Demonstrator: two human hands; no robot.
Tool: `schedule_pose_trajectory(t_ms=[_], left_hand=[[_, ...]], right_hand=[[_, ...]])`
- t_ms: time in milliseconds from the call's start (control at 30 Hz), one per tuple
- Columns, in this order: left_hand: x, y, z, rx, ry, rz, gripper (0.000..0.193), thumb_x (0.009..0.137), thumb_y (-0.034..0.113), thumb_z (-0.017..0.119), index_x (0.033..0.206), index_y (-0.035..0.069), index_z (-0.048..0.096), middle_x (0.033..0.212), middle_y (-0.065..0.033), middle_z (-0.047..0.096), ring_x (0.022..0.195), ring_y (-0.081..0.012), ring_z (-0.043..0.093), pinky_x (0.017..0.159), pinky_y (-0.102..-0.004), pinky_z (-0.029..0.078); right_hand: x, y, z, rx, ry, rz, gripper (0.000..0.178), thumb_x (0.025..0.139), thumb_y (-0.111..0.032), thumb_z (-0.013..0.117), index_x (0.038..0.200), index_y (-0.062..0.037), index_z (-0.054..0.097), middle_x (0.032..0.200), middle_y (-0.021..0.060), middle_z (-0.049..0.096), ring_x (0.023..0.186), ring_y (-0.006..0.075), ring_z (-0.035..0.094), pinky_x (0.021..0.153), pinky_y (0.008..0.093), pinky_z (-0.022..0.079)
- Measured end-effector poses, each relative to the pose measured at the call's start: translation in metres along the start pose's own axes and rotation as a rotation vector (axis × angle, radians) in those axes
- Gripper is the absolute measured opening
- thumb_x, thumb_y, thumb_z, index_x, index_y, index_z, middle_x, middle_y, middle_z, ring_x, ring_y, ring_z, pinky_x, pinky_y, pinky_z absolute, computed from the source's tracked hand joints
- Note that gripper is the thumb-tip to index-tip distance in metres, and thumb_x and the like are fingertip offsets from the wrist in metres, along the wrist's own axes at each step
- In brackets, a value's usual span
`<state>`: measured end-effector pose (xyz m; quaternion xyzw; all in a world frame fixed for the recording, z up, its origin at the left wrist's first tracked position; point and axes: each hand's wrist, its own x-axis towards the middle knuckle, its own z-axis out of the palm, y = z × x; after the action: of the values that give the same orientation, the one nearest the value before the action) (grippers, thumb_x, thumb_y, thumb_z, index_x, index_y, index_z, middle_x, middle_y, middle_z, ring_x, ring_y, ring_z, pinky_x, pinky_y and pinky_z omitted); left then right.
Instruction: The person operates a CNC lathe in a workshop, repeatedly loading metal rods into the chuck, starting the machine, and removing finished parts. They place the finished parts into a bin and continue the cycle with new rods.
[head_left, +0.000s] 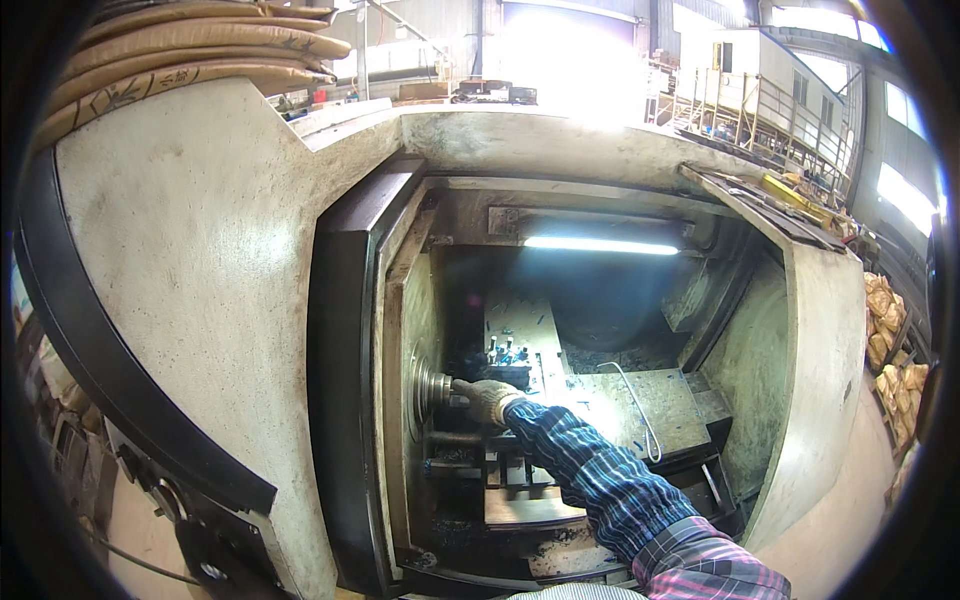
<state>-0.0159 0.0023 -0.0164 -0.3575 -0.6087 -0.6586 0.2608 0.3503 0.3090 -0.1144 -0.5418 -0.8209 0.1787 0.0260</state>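
My right hand (488,400), in a pale work glove, reaches into an open lathe enclosure. Its fingers are closed at the front of the round metal chuck (432,388) on the left wall. Whatever they pinch there is mostly hidden and too small to name. A blue plaid sleeve covers the forearm, which comes in from the lower right. Just beyond the hand stands a tool block (508,356) with upright bolts. A pale hooked rod (636,408) lies on the flat metal cover to the right. My left hand is out of view.
A lit tube lamp (600,245) runs along the back of the enclosure. The dark door edge (345,400) stands to the left, a pale side panel (825,370) to the right. Stacked brown sacks (200,50) rest on top at the left. Dark chips litter the machine bed.
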Motion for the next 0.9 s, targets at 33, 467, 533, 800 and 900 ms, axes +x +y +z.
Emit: schedule_pose_trajectory(t_ms=[33, 467, 533, 800, 900], left_hand=[[-0.008, 0.003, 0.002, -0.085, 0.000, 0.064, 0.030, 0.102, 0.015, 0.065, 0.122, -0.008, 0.067, 0.111, -0.0200, 0.074, 0.097, -0.0281, 0.072, 0.084, -0.0385, 0.059], [0.000, 0.052, -0.015, -0.042, -0.174, 0.125, 0.030, 0.099, 0.012, 0.070, 0.121, -0.007, 0.069, 0.118, -0.0199, 0.073, 0.100, -0.0279, 0.071, 0.086, -0.0358, 0.058], [-0.003, 0.051, -0.014, -0.027, -0.161, 0.133, 0.029, 0.099, 0.012, 0.070, 0.121, -0.007, 0.068, 0.117, -0.0188, 0.073, 0.098, -0.0271, 0.071, 0.087, -0.0357, 0.056], [-0.024, 0.094, -0.034, -0.247, -0.475, 0.161, 0.032, 0.101, 0.004, 0.064, 0.130, -0.008, 0.060, 0.126, -0.0202, 0.067, 0.110, -0.0284, 0.066, 0.094, -0.0362, 0.053], [-0.054, 0.125, -0.045, -0.739, -1.035, -0.502, 0.041, 0.100, 0.012, 0.068, 0.137, -0.002, 0.059, 0.124, -0.0093, 0.068, 0.099, -0.0117, 0.061, 0.075, -0.0213, 0.048]], right_hand=[[-0.003, 0.002, -0.001, 0.002, 0.000, 0.019, 0.062, 0.090, -0.013, 0.062, 0.148, -0.0224, 0.042, 0.107, 0.0250, 0.070, 0.102, 0.0446, 0.069, 0.084, 0.0535, 0.055], [-0.034, -0.040, -0.016, 0.051, 0.227, 0.337, 0.051, 0.095, -0.041, 0.066, 0.131, -0.0098, 0.051, 0.114, 0.0221, 0.071, 0.110, 0.0393, 0.069, 0.089, 0.0496, 0.054], [-0.035, -0.032, -0.001, 0.035, 0.400, 0.244, 0.057, 0.091, -0.045, 0.070, 0.132, -0.0104, 0.050, 0.116, 0.0210, 0.070, 0.108, 0.0383, 0.069, 0.089, 0.0488, 0.055], [-0.114, -0.046, 0.050, -0.257, 0.659, -0.124, 0.079, 0.087, -0.049, 0.072, 0.152, -0.0128, 0.044, 0.153, 0.0170, 0.045, 0.141, 0.0390, 0.043, 0.117, 0.0540, 0.033], [-0.189, -0.080, 0.050, 0.039, 0.634, -0.271, 0.075, 0.086, -0.035, 0.077, 0.150, -0.0127, 0.046, 0.144, 0.0180, 0.054, 0.132, 0.0364, 0.052, 0.114, 0.0491, 0.039]])
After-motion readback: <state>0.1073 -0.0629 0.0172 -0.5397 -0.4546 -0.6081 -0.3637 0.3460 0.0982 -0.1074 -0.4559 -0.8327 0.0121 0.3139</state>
